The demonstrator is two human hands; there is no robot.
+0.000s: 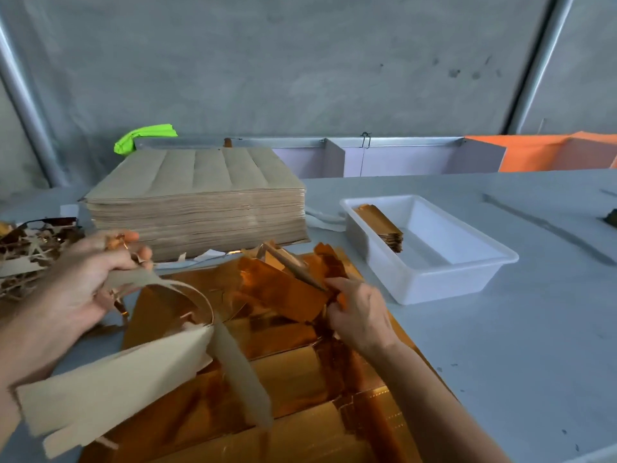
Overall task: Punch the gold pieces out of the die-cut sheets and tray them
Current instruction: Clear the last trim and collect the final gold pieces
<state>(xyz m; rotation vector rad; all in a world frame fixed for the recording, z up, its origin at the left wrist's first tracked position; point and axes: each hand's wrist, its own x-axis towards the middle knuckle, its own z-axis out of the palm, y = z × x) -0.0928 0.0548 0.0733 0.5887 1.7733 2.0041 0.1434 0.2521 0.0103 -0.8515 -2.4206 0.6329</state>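
A gold die-cut sheet (300, 389) lies in front of me on the grey table. My left hand (83, 279) grips torn waste strips (127, 385), their dull brown backs showing, lifted off the sheet's left side. My right hand (357, 309) pinches a bunch of punched gold pieces (283, 285) above the sheet's far edge. A white plastic tray (467, 262) stands to the right of the sheet, with a small stack of gold pieces (384, 228) leaning in its left end.
A thick stack of brown-backed sheets (200, 202) stands behind the gold sheet. A heap of scrap trimmings (30, 252) lies at the far left. Green cloth (143, 137) and orange material (547, 152) lie along the back rail.
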